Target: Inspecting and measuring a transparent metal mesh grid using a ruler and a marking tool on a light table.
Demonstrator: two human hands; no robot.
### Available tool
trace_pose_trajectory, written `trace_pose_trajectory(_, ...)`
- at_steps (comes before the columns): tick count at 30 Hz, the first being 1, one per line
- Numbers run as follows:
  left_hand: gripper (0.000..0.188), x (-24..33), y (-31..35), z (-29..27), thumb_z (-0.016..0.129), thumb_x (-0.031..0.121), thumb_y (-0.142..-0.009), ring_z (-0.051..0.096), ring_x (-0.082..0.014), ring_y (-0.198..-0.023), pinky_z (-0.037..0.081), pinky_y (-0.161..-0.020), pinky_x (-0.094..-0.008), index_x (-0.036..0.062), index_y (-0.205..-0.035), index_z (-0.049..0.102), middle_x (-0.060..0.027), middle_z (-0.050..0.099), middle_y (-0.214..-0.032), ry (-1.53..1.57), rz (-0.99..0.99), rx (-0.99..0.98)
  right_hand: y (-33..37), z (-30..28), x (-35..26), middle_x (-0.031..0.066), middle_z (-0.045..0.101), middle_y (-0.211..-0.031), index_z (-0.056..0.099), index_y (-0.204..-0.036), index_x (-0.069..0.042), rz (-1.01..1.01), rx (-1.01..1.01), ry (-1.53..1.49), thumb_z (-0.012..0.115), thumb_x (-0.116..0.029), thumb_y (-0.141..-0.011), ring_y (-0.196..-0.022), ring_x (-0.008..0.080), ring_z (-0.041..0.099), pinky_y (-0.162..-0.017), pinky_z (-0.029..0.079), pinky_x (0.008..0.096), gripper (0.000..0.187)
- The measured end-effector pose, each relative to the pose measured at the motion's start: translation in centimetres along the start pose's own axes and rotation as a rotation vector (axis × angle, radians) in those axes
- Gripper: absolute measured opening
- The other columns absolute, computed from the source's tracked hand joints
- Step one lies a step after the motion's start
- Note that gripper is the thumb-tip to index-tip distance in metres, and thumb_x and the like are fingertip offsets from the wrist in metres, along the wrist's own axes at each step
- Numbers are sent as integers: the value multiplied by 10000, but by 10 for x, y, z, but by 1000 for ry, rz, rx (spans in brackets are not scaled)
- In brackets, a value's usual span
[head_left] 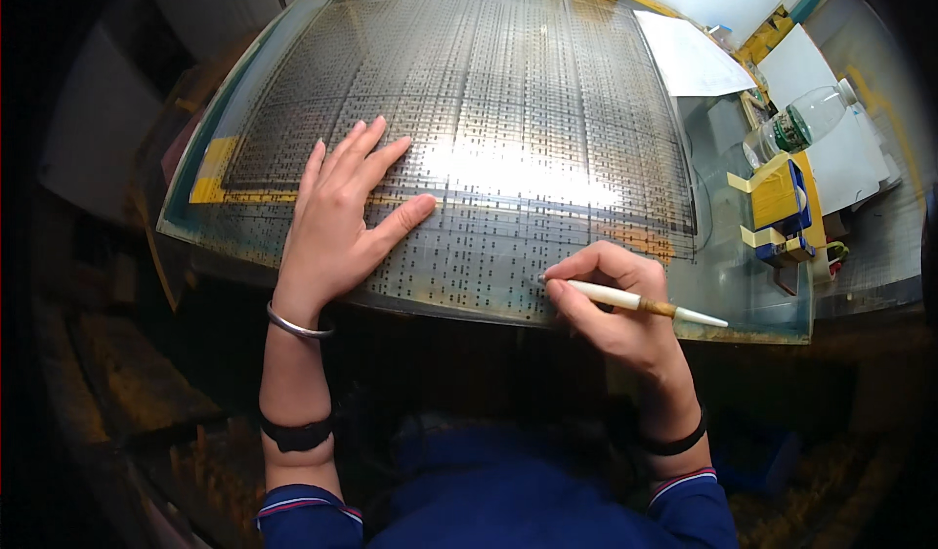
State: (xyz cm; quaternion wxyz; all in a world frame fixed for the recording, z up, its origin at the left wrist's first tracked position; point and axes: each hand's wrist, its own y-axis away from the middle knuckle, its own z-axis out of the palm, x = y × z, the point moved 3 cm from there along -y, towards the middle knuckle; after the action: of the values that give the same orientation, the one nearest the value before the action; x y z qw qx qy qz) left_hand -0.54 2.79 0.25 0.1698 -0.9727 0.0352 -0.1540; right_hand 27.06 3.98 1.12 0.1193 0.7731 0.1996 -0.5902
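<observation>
A large transparent film sheet (440,90), printed with dense rows of small black dots and dashes, lies across the middle of the frame on a greenish, glossy tabletop (747,305), reaching from the upper edge down to both hands. The person's left hand (337,217) lies over the sheet's lower left part, empty and palm down, its fingers spread toward the top of the frame and its thumb stretched out to the right. The right hand (620,300), right of centre near the sheet's lower edge, is curled and grips a slim white pen-like tool with a brown band (611,295) between thumb and index finger. The tool's working tip points left at the lowest rows of marks; whether it touches them cannot be told. Its tapered white end slants toward the lower right. The left forearm rises almost straight from the lower left, a silver bangle (298,326) at the wrist, while the right forearm leans inward from the lower right.
</observation>
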Motion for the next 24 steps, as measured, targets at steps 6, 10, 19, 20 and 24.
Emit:
trace_pose_trajectory(6, 699, -2, -1, 3, 643, 596, -911, 387, -322, -1476, 162, -1245, -526, 93, -1395, 610, -190, 483, -1533, 18, 13, 27, 0, -1, 5, 57, 702, -741, 727, -898, 17, -140, 5, 102, 743, -55, -852, -655, 73, 640, -583, 493, 228, 87)
trace_pose_trajectory(10, 701, -2, -1, 3, 636, 601, -912, 384, -320, -1477, 162, -1246, -525, 93, -1394, 610, -189, 483, -1533, 12, 2, 20, 0, -1, 4, 61, 699, -743, 730, -893, 9, -131, -17, 71, 748, -65, -839, -666, 81, 640, -596, 498, 239, 94)
trace_pose_trajectory(19, 701, -2, -1, 3, 626, 608, -918, 379, -318, -1480, 162, -1246, -526, 97, -1398, 607, -185, 481, -1536, 6, 0, 11, 0, 0, 4, 59, 693, -746, 729, -901, 16, -48, -11, 26, 742, -63, -848, -661, 78, 629, -593, 490, 238, 96)
trace_pose_trajectory(20, 700, -2, -1, 4, 626, 607, -919, 378, -318, -1481, 162, -1246, -526, 98, -1399, 607, -184, 480, -1536, 5, 1, 10, 0, 0, 4, 61, 696, -750, 729, -902, 17, -71, -10, 35, 742, -63, -848, -664, 79, 633, -596, 494, 239, 97)
trace_pose_trajectory(24, 699, -2, -1, 3, 628, 603, -919, 375, -315, -1483, 162, -1246, -527, 99, -1402, 604, -183, 477, -1539, 6, 5, 5, 0, -2, 6, 65, 700, -752, 727, -903, 19, -152, -69, 52, 739, -58, -849, -670, 81, 641, -602, 501, 241, 95)
